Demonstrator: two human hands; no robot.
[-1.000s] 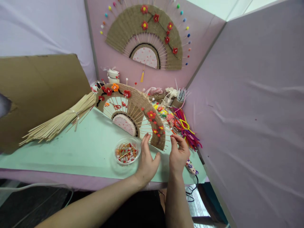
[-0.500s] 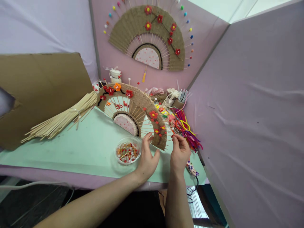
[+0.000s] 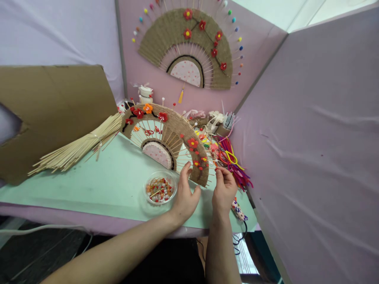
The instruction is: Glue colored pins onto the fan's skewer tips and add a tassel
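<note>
A decorative fan (image 3: 177, 116) of thin sticks and brown twine stands tilted on the table, with red and orange flowers on its band and beads on several stick ends. At its lower right end is my left hand (image 3: 187, 199), thumb and fingers apart, the fingertips close to the sticks; whether they touch is unclear. My right hand (image 3: 224, 193) pinches a small red bead (image 3: 216, 169) beside the bare stick ends on the fan's right edge. Left of my left hand sits a clear round bowl (image 3: 147, 198) with red, white and orange beads.
A bundle of thin sticks (image 3: 77, 146) and a cardboard sheet (image 3: 56, 94) lie at left. Behind the fan are pipe cleaners (image 3: 237, 173) and craft scraps. A glue gun (image 3: 239, 211) with a cord lies at right. Another fan (image 3: 160, 37) hangs on the back wall.
The view has shifted slightly. My hands have hardly moved; the right still pinches the red bead near the fan's edge.
</note>
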